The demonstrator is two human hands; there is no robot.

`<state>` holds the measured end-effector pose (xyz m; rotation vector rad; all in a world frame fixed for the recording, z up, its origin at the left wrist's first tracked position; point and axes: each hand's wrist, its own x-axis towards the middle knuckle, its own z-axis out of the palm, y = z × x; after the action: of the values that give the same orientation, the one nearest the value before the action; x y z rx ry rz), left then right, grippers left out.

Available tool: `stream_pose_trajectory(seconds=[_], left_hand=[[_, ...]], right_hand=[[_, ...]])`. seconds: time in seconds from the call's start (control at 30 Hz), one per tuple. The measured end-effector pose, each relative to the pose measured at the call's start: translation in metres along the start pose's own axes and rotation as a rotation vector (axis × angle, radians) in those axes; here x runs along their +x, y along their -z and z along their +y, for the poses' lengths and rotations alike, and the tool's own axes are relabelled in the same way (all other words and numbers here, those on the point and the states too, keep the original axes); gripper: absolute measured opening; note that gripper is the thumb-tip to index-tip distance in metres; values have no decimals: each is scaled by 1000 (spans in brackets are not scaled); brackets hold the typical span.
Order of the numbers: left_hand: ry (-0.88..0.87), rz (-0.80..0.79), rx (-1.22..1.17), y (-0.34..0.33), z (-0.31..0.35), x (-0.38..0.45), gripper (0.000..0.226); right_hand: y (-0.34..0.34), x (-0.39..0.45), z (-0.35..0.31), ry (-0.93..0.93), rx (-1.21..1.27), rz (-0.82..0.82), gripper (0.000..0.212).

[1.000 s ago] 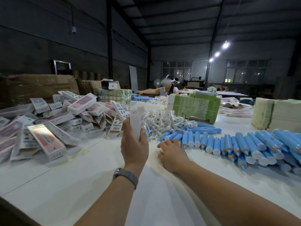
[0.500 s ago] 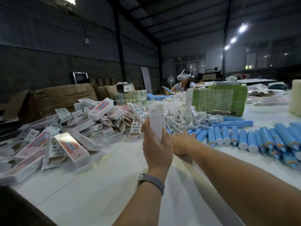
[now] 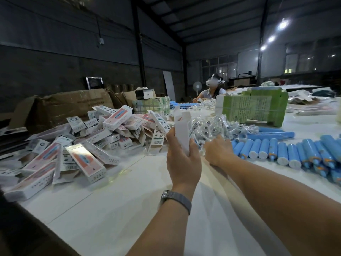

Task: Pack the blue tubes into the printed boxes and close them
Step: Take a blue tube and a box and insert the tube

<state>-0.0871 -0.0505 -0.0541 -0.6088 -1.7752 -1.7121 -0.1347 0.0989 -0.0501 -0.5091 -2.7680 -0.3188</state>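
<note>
Head view: box in hand, tube not yet picked.

My left hand (image 3: pixel 182 161) grips the printed box (image 3: pixel 182 132) upright above the table (image 3: pixel 118 215), long axis vertical, open flap up. My right hand (image 3: pixel 217 152) has moved left from the blue tubes (image 3: pixel 273 150) to the clear packets (image 3: pixel 221 126); its grasp I cannot tell. I judge an insert comes first. Tubes lie in a row, caps toward me.

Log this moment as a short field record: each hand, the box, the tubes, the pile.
left hand: grips an upright box
box: top flap open
right hand: reaching into clear packets; grasp hidden
blue tubes: rows lying on the table, right side
boxes pile: heaped on the left
</note>
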Motion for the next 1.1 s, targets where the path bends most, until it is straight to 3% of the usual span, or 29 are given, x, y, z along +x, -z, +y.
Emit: stream_pose_trajectory(seconds=[0.13,0.33,0.43,0.57,0.63,0.73,0.8,0.93,1.1], left_hand=[[1,2,-12,1,0,-1,41],[57,-33,-101,5,-1,1,35],[66,-76,-155,3,2,-1,33],[50,-150,-214,0,11,-9,27],[35,-167,-229,-1,14,-11,27],[30,-193,-271,-2,18,-14,28],[35,-220,-300,-3,20,-17,26],[30,-240,-319,-6,23,-21,24],[28,-235,-307,-6,24,-22,22]], right_hand=[[4,-11,4,5,142,114,16],[25,-29,11,-42,471,51,26],[35,-43,23,-138,632,51,9],[56,-65,32,-179,1028,149,10],[71,-74,34,-146,1121,253,21],[99,-86,35,-32,1266,369,65],[115,-94,36,50,1288,421,73],[133,-102,42,72,1309,535,50],[143,-103,41,169,1428,603,45]])
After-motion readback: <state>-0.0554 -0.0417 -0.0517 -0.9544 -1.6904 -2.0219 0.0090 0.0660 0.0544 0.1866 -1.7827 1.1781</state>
